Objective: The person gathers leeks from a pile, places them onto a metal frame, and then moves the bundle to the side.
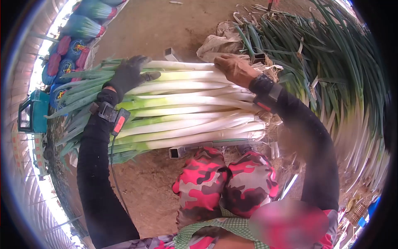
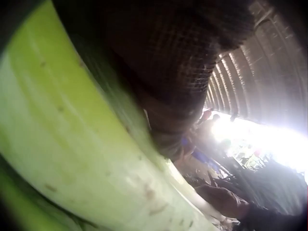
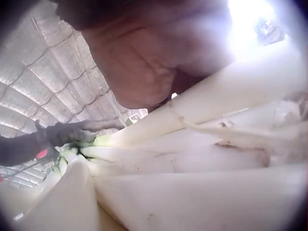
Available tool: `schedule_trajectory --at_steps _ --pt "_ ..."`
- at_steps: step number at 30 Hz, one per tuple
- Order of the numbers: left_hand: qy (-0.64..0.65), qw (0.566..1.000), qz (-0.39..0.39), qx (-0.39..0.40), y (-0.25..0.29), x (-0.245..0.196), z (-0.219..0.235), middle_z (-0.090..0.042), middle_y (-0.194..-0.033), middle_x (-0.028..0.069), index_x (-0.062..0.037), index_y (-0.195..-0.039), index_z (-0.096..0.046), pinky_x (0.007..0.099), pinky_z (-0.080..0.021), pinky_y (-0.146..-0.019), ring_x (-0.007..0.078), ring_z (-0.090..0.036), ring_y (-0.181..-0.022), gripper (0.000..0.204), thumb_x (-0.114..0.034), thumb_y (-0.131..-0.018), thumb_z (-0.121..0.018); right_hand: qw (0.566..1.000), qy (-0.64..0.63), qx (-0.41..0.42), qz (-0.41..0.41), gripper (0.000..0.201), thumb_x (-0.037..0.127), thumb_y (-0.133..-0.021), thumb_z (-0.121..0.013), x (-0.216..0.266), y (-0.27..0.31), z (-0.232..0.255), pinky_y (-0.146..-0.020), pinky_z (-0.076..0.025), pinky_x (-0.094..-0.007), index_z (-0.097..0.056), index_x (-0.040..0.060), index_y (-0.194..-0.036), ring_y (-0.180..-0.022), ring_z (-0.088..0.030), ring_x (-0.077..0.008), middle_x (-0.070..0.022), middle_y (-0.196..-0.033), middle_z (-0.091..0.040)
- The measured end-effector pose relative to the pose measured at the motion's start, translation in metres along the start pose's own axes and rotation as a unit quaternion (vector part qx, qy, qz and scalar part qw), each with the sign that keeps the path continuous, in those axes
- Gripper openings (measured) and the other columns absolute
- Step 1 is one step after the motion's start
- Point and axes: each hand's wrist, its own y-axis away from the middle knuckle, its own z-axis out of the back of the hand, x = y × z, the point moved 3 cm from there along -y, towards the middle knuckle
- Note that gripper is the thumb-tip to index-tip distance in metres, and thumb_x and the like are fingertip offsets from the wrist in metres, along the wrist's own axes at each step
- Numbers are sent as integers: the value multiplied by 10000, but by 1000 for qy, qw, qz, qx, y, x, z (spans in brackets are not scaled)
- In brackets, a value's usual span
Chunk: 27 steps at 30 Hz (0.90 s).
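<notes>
Long leeks point(image 1: 186, 101) lie side by side, white ends to the right and green leaves to the left. On their far left part rests my gloved left hand point(image 1: 132, 74), its thumb and fingers spread and pointing right. My bare right hand point(image 1: 236, 69) bends its fingers over the farthest leek near the root end. In the right wrist view, that right hand point(image 3: 139, 62) is curled at a thick white leek point(image 3: 211, 101), fingertips partly hidden, and the left hand point(image 3: 72, 134) lies beyond. The dark glove of the left hand point(image 2: 168, 62) is close beside a pale green leek point(image 2: 91, 130).
A large heap of leeks point(image 1: 327, 70) lies at the right, beside a crumpled sack point(image 1: 222, 41). Metal tube ends point(image 1: 175, 152) stick out below the row. Bundled leeks point(image 1: 85, 27), blue and red rolls point(image 1: 66, 66) and a teal box point(image 1: 38, 112) are at the left.
</notes>
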Motion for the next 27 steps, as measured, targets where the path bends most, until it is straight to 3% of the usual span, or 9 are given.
schedule_trajectory --at_steps 4,8,9,12,13,16,19,22,27 --pt "-7 999 -32 17 -8 4 7 -559 -1233 192 -10 -1205 -584 424 -421 -979 326 -514 -1182 690 -574 -811 -629 985 -8 -72 157 332 212 -971 -495 2 15 2 -843 -478 -399 -539 84 -1274 -956 -577 -332 -178 -1063 -581" --pt "-27 999 -41 19 10 -17 13 -575 -1158 201 0 -1179 -590 410 -437 -955 343 -539 -1127 685 -567 -799 -648 995 -58 -34 80 339 155 -912 -551 -3 30 4 -768 -460 -436 -541 111 -1248 -886 -552 -332 -147 -973 -552" --pt "-22 998 -59 20 13 -20 19 -578 -1179 200 -12 -1209 -578 415 -438 -953 329 -539 -1137 663 -531 -804 -661 997 -59 45 24 423 149 -939 -562 -4 30 5 -891 -458 -395 -487 98 -1352 -1030 -550 -317 -157 -1139 -553" --pt "0 995 -64 -74 -1 13 -1 -579 -1214 181 -29 -1244 -560 420 -441 -945 320 -534 -1149 611 -479 -840 -649 996 -47 -19 68 397 162 -910 -563 -4 32 1 -780 -457 -422 -510 116 -1302 -870 -543 -320 -146 -968 -536" --pt "95 994 -23 -46 -13 16 6 -564 -1264 163 -52 -1287 -535 431 -439 -943 328 -546 -1134 570 -449 -885 -608 997 -44 -3 62 417 152 -907 -570 -4 31 0 -787 -454 -418 -495 116 -1316 -895 -544 -320 -142 -981 -535" --pt "-6 957 -201 207 -47 68 -24 -602 -1197 176 -74 -1230 -588 440 -436 -941 350 -577 -1070 533 -497 -909 -538 997 8 -23 68 448 127 -895 -582 10 33 8 -790 -455 -424 -475 108 -1330 -918 -552 -327 -146 -996 -538" --pt "61 970 -28 234 -46 56 -16 -656 -1068 179 -95 -1135 -649 432 -449 -909 341 -622 -974 527 -541 -910 -484 999 6 18 27 481 77 -869 -596 7 33 12 -815 -458 -419 -466 94 -1332 -958 -559 -331 -149 -1051 -549" --pt "-114 988 36 99 -16 5 31 -655 -1090 150 -45 -1127 -643 421 -402 -948 311 -594 -1037 510 -492 -936 -486 1000 -11 2 26 502 11 -832 -607 2 39 12 -824 -461 -411 -490 84 -1315 -978 -554 -333 -149 -1096 -557" --pt "-8 999 27 -22 39 8 48 -644 -974 135 -95 -1078 -672 425 -461 -848 319 -599 -898 386 -425 -912 -561 996 -66 -24 45 519 -14 -814 -624 19 42 25 -831 -461 -420 -511 82 -1311 -996 -542 -334 -150 -1093 -559"
